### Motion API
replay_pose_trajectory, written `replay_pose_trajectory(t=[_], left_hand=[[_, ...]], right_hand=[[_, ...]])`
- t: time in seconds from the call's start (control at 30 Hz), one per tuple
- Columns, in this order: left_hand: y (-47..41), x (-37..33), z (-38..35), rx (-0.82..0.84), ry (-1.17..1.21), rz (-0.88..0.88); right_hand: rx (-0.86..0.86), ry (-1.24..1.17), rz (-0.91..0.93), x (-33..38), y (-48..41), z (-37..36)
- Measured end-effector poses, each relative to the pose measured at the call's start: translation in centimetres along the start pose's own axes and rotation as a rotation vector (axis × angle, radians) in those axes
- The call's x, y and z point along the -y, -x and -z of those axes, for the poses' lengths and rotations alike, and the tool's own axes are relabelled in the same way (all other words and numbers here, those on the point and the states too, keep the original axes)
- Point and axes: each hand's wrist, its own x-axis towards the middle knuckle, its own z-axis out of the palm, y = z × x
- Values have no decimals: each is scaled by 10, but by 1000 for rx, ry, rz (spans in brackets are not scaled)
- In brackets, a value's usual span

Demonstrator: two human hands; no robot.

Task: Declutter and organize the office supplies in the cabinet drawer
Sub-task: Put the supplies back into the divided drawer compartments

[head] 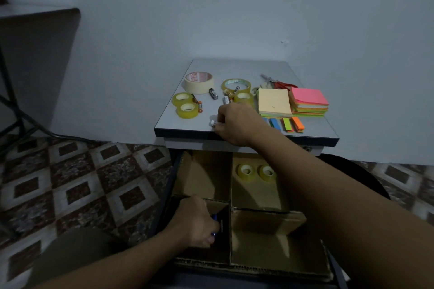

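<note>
The open drawer holds cardboard dividers forming several compartments. My left hand reaches into the near-left compartment and grips a small blue object, partly hidden. My right hand lies at the front edge of the cabinet top and pinches a small white item. Two clear tape rolls lie in the far-right compartment. On the top lie a masking tape roll, more clear tape rolls, several batteries and sticky note pads.
Colored page flags and a bright multi-colored note stack lie on the right of the top, with red-handled scissors behind them. Patterned floor tiles spread to the left. A dark table stands at far left.
</note>
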Motion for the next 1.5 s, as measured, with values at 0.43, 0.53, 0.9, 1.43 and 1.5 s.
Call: replay_pose_trajectory(t=[0.43,0.53,0.9,1.43,1.5], left_hand=[[0,-3,13,75,-253,-77],[3,-15,33,81,-288,-26],[3,-25,88,-142,48,-120],[-36,6,110,-391,386,-40],[-37,8,109,-405,400,-26]], right_hand=[[49,17,4,2,2,7],[36,15,15,1,4,9],[11,-209,-5,10,37,7],[496,-587,-230,64,128,-76],[466,-531,-270,69,125,-91]])
